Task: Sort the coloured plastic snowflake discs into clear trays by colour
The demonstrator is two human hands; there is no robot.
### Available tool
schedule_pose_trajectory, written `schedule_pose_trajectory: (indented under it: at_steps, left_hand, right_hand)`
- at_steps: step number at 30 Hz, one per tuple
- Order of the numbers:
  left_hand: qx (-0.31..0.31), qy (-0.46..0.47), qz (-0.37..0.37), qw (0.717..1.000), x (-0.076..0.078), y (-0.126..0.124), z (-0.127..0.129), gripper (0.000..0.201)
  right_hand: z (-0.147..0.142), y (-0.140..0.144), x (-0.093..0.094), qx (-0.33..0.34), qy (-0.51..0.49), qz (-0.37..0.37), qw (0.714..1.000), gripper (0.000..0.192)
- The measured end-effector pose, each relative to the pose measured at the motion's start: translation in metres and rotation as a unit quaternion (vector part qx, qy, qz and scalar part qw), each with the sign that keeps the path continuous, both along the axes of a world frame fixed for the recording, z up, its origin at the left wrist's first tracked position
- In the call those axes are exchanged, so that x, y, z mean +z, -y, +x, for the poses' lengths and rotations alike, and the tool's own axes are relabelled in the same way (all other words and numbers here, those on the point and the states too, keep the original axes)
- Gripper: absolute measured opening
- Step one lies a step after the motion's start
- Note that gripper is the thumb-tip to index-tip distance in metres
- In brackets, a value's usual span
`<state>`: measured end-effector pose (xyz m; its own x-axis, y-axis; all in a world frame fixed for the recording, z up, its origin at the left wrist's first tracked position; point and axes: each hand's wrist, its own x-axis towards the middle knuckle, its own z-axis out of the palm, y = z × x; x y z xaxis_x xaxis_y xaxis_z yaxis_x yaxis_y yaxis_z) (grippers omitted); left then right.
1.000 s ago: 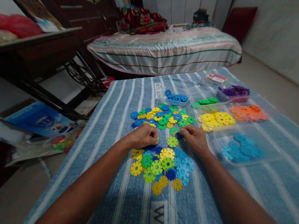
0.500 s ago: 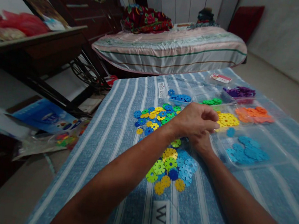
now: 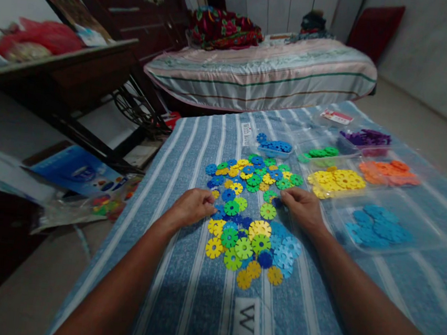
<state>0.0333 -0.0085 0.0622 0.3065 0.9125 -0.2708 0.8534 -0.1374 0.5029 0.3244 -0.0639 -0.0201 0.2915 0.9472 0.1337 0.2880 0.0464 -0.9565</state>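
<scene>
A loose ring of notched plastic discs (image 3: 243, 248) in blue, green and yellow lies on the striped cloth between my hands. My left hand (image 3: 193, 206) is at the ring's left side, fingers curled together beside a yellow disc (image 3: 215, 194) and blue ones; whatever it may hold is hidden. On the opposite side, the thumb and forefinger of my right hand (image 3: 302, 205) are pinched at the edge of a dark blue disc (image 3: 276, 203). Just left of that disc lies a yellow-green disc (image 3: 268, 211). Light blue discs (image 3: 286, 251) overlap at the ring's near right.
Clear trays hold light blue (image 3: 377, 230), orange (image 3: 389, 172), purple (image 3: 368, 138) and blue discs (image 3: 275, 146). Yellow discs (image 3: 336, 181) and green discs (image 3: 323, 153) are at the right too. A bed (image 3: 264, 76) stands beyond, a dark sewing table (image 3: 59, 62) at left.
My hands were together over the yellow discs at the right. They have parted: the left has swung to the ring's left side, the right has come down to its right side.
</scene>
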Motion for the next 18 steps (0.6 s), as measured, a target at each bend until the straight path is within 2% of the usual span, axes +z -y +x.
schedule_pose_trajectory:
  at_steps: [3,9,14,18]
  left_hand:
    - [0.002,-0.014,-0.003,1.000,-0.007,0.008,-0.002,0.020]
    - [-0.005,-0.042,0.024,0.999,-0.005,0.010,0.009,0.020]
    - [0.023,0.070,-0.003,0.997,-0.013,0.007,0.007,0.021]
    - [0.081,0.158,-0.043,0.983,-0.016,0.009,0.004,0.021]
  right_hand:
    - [-0.001,0.002,0.002,-0.002,-0.001,-0.002,1.000,0.034]
    - [-0.001,0.002,0.000,-0.003,-0.005,0.011,1.000,0.035]
    - [0.000,0.001,-0.002,0.002,-0.002,0.007,1.000,0.036]
    - [-0.001,0.001,0.000,0.000,-0.014,0.005,1.000,0.036]
